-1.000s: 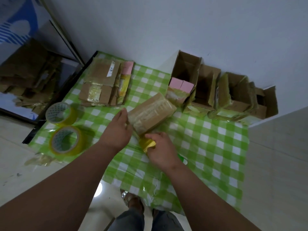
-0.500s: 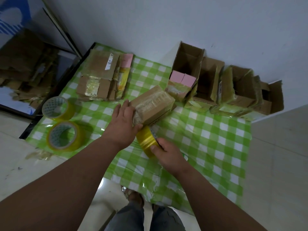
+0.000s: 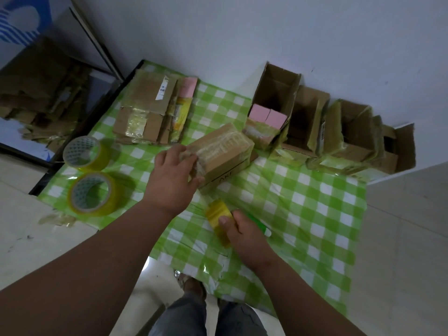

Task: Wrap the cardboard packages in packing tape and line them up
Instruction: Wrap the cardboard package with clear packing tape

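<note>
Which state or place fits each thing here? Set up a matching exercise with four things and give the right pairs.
Things:
1. cardboard package
2. small tape roll
3. two big tape rolls
4. pink blocks

Places or states:
A. lying at the cloth's left edge
B. gripped by the right hand
C. inside an open box
D. under the left hand

Pairs: 1-D, 2-B, 3-A, 4-C

One head-worn wide-angle camera looks steeply down, close over a green-and-white checked plastic tablecloth [image 3: 303, 202]; edges seem distorted.
</note>
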Demonstrator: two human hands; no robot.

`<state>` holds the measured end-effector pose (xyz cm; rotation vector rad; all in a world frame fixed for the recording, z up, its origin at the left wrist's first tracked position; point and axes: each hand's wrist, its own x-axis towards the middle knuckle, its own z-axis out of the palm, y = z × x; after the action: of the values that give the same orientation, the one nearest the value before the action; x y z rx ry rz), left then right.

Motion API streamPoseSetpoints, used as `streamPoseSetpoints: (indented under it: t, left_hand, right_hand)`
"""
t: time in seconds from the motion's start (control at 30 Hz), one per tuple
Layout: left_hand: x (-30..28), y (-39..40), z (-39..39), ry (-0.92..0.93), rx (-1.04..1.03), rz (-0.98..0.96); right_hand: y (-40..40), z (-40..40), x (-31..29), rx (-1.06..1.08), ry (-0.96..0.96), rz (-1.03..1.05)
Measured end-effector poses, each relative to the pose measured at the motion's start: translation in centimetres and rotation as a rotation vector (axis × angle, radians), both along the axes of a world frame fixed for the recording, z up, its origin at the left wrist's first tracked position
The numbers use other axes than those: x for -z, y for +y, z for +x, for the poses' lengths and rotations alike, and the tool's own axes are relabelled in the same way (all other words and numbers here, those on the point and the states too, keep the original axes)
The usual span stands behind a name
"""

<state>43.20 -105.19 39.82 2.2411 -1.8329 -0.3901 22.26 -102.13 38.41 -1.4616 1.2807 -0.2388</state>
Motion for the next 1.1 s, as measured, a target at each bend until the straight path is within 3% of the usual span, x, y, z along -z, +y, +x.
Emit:
streamPoseSetpoints:
  t: [0.1,0.23,0.4,0.5,0.6,0.7,0.83,1.1]
  left_hand:
    - [0.1,0.7,-0.4,0.089,-0.129,0.054]
    - [0.4,1.6,-1.2,0.42,-0.236,0.227]
    - [0.4,2.6,-2.9,0.759,-0.354,0.216]
    - [0.5,2.5,-3.4,0.783,-0.395,0.189]
    - [0.5,2.5,-3.7,0.796,-0.408,0.178]
    - [0.4,2.7,-3.7,0.809,-0.389,0.199]
    - [0.3,2.9,-3.8,0.769,-0.353,0.235]
    - [0.1,3.1,-4.4,0.699,-0.377,0.231]
  right_hand:
    - [-0.6,0.0,-0.3,-0.015,-0.02,0.095]
    - [-1.5,-0.6,-0.9,-0.012,-0.031,0.202]
    - [-2.3,-1.3,-1.2,-0.098,-0.007,0.255]
    - [-3.2,-2.0,-0.9,-0.131,0.012,0.231]
    - [-4.2,-3.0,0.1,0.015,0.074,0.118]
    - [-5.0,-3.9,1.7,-0.109,0.395,-0.175]
    - [-5.3,-3.9,3.2,-0.403,0.701,-0.265]
    - [-5.8,-4.0,3.4,-0.505,0.736,-0.349]
